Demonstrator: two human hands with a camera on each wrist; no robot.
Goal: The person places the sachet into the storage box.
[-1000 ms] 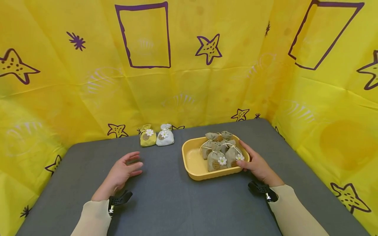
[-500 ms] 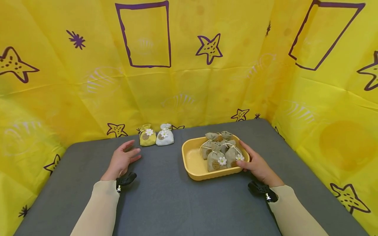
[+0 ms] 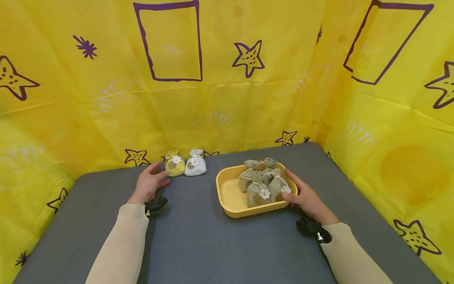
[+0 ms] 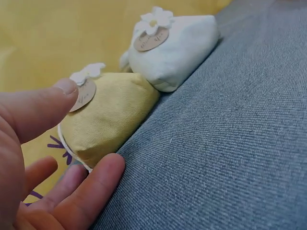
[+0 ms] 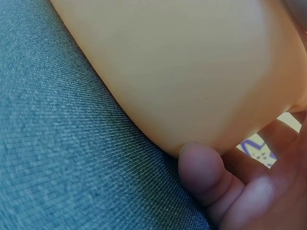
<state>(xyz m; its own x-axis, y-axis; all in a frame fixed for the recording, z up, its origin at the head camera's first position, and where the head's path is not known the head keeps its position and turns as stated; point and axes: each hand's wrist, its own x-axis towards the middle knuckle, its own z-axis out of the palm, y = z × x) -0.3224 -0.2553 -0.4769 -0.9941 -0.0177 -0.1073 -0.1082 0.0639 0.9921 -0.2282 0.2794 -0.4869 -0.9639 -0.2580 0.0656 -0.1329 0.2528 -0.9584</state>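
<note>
My left hand (image 3: 149, 183) reaches the left side of a small yellow drawstring pouch (image 3: 174, 169) with a white flower and a brown tag. In the left wrist view its thumb overlaps the front of the yellow pouch (image 4: 112, 112), while the other fingers spread low beside it. A matching white pouch (image 3: 196, 167) stands just to the right. My right hand (image 3: 308, 199) grips the right end of a yellow tray (image 3: 227, 191), thumb over the rim. Several grey-brown pouches (image 3: 258, 195) stand upright in the tray's right part. The right wrist view shows the tray's outer wall (image 5: 182, 76).
A dark grey cloth (image 3: 205, 244) covers the table. Yellow hangings (image 3: 227, 110) printed with purple starfish rise behind it and along both sides. The yellow and white pouches stand close to the back hanging.
My left hand has moved forward and a little right, up to the yellow pouch. The right hand and the tray have stayed in place; the head view has shifted slightly.
</note>
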